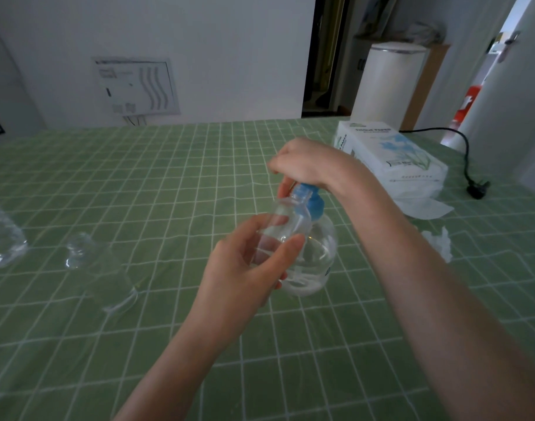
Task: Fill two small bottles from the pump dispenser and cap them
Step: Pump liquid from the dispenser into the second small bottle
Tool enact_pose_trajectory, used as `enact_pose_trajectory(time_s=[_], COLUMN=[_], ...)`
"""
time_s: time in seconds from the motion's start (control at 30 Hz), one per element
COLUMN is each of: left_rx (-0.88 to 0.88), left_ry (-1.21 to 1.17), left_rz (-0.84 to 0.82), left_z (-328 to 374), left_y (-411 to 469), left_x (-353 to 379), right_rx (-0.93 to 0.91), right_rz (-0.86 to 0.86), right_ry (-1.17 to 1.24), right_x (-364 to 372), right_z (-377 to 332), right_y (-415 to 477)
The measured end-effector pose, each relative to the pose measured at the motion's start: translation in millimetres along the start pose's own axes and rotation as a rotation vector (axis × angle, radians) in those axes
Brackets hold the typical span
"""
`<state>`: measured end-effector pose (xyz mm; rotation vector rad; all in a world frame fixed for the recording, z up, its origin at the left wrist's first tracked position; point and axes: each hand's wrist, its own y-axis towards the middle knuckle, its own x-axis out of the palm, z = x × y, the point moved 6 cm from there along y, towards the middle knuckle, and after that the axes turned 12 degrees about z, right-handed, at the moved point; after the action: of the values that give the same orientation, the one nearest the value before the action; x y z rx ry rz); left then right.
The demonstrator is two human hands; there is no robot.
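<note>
The left hand point(245, 268) is nearest, its fingers point(292, 249) wrapped around a small clear bottle point(279, 226) held tilted with its open mouth under the blue pump head. The right hand point(305, 165) is clenched over the top of the pump dispenser point(316, 253), which stands on the green checked bench point(138, 183). A second small bottle point(102, 268) lies left; a tissue pack point(390, 156) sits behind.

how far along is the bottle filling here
Early. Nothing looks finished: no capped bottle shows. In hand: the left hand holds a small clear bottle, uncapped, at the blue pump of the dispenser, with the right hand on top. Left: the second small bottle on the table, then both caps.
</note>
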<state>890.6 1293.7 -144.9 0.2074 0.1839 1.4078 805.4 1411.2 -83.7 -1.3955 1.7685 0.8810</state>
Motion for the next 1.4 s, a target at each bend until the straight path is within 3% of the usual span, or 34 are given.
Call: enact_pose_trajectory(time_s=[1.4], left_rx=[-0.002], left_ry=[0.004], left_rz=[0.020], left_z=[-1.7], left_y=[-0.4], left_x=[-0.3], right_rx=[0.011], right_rz=[0.001], right_ry=[-0.021], right_x=[1.0], right_z=[0.6], right_y=[-2.4])
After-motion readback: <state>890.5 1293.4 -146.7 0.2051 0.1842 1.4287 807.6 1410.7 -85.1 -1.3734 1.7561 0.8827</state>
